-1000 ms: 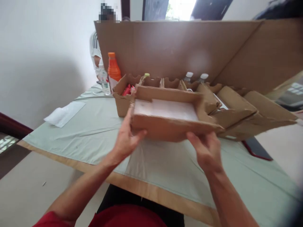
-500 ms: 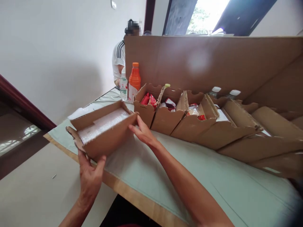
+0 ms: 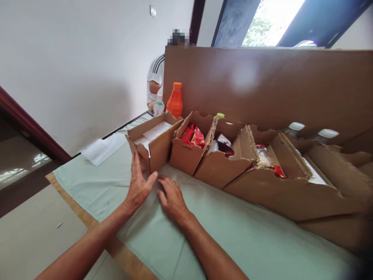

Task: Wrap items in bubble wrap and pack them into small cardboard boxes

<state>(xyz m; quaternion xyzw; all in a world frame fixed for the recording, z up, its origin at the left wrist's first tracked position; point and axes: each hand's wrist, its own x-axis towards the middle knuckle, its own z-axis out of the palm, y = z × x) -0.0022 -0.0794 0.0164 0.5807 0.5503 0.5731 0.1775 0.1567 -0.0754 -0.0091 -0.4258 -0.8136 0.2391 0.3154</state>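
A cardboard box (image 3: 161,149) with bubble wrap (image 3: 155,132) inside stands at the left end of a row of boxes. My left hand (image 3: 140,186) rests against its front end with fingers stretched and thumb apart, holding nothing. Just right of it, my right hand (image 3: 172,198) is over the cloth in front of the box, its fingers slightly bent and apart, with nothing in it. The neighbouring box (image 3: 183,155) contains red packets (image 3: 192,136). Farther right, another box (image 3: 221,169) has a dark red and white packet (image 3: 225,144) in it.
More boxes (image 3: 271,194) continue rightward before a tall cardboard panel (image 3: 247,85). An orange bottle (image 3: 175,102) and a clear bottle (image 3: 159,105) stand behind. Bubble wrap sheets (image 3: 100,149) lie on the cloth-covered table (image 3: 96,182). A person (image 3: 155,74) sits beyond.
The box with bubble wrap has moved back and right to the row's left end. Both hands have let go of it. The view has shifted.
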